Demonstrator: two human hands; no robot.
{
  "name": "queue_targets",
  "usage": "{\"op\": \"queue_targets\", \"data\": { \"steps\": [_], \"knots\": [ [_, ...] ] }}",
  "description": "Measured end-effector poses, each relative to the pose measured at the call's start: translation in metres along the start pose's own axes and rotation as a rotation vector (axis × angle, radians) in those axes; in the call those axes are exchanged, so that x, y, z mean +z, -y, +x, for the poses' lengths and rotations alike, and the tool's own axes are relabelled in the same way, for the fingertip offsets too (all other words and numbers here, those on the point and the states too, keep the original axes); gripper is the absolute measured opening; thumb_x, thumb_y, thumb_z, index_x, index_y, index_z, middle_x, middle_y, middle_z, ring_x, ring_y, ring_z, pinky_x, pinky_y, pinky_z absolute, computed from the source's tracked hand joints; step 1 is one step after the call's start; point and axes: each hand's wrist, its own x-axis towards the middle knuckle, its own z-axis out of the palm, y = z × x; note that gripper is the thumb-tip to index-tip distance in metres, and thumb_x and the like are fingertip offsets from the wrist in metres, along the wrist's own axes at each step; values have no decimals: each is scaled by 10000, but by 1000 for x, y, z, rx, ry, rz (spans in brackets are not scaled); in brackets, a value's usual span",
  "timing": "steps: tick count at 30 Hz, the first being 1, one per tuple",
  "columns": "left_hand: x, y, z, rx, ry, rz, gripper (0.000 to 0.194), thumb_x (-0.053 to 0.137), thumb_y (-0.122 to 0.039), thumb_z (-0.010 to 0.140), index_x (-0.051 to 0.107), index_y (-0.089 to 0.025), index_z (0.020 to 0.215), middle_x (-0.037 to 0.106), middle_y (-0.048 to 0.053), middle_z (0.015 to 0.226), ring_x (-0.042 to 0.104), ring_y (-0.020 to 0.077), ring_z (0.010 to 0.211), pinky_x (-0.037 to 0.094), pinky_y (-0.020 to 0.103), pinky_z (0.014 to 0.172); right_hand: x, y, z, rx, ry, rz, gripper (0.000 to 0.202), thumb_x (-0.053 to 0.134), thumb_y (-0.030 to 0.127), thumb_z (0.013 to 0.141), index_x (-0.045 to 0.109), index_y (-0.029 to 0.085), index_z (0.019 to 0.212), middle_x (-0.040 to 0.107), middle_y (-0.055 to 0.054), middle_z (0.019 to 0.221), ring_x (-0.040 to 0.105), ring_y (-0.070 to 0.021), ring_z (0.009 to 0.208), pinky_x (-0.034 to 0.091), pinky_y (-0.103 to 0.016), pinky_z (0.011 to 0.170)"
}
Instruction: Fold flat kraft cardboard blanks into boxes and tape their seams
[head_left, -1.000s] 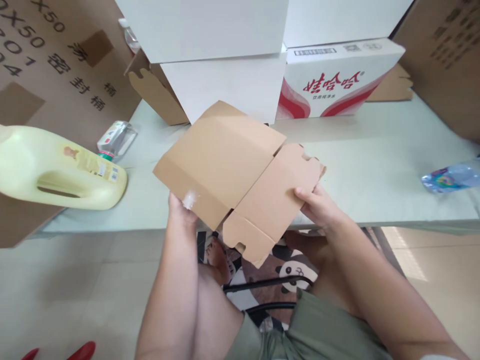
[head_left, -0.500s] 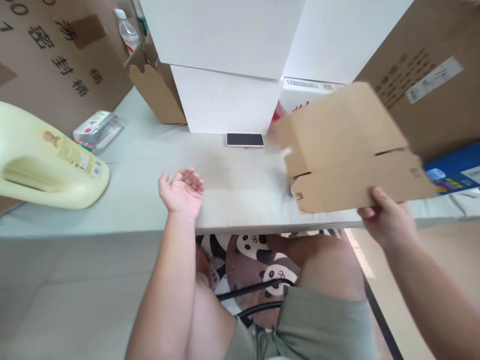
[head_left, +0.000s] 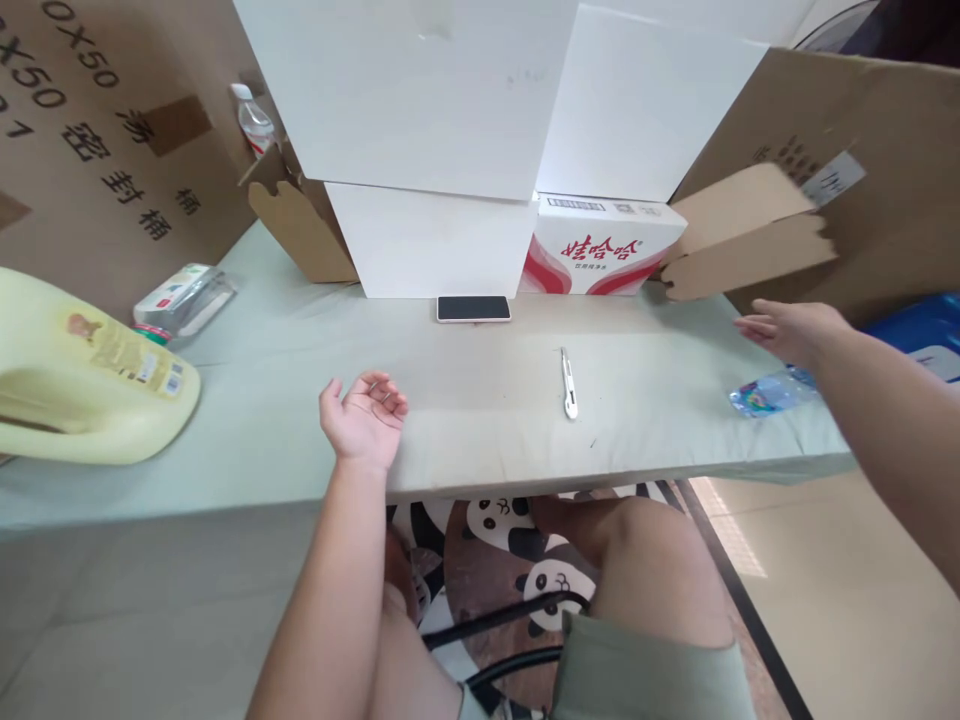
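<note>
My left hand (head_left: 365, 418) rests palm up on the pale green tablecloth (head_left: 300, 400), fingers loosely curled with nothing in them. My right hand (head_left: 796, 330) is held out over the table's right side, fingers stretched and empty. Just beyond it, a flattened brown cardboard box (head_left: 757, 262) leans at a slant by the big carton at the right. A clear plastic bottle (head_left: 769, 393) lies below my right hand, partly hidden by the forearm. Between my hands lies a white utility knife (head_left: 569, 384). Farther back is a phone (head_left: 473, 309), screen up.
White panels (head_left: 442, 240) stand at the back, beside a red-and-white carton (head_left: 600, 250). At left are a yellow jug (head_left: 97, 370), a lying clear bottle (head_left: 184, 302) and an open cardboard box (head_left: 304, 225). Large brown cartons (head_left: 885, 160) flank both sides. A blue package (head_left: 930, 335) sits far right.
My right hand has let go of the flattened cardboard box, which now sits farther back at the right. The utility knife and the red-and-white carton have come into view. My left hand stays in place.
</note>
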Motion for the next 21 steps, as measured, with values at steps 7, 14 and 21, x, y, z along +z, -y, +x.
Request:
{"op": "queue_targets", "data": {
  "steps": [7,14,21],
  "knots": [
    [-2,-4,5,8,14,-25,449,395,-536,837,606,-168,688,557,28,573,551,129,453,444,227,450,70,-35,-11,70,128,-140,100,621,138,868,555,211,850,708,-82,869,721,-164,778,620,-318,795],
    [-10,-13,-1,-19,63,-98,444,424,-531,847,612,-165,680,547,14,580,547,117,458,429,218,461,160,-24,-63,-32,391,-280,52,593,191,914,594,193,966,741,-105,950,745,-185,844,606,-324,812],
    [-26,-32,-7,-19,67,-276,472,367,-488,897,620,-155,679,535,16,556,520,103,446,398,202,450,297,16,-134,-324,688,-484,182,625,182,862,595,195,1042,746,-71,965,733,-151,825,573,-236,700]
  ]
}}
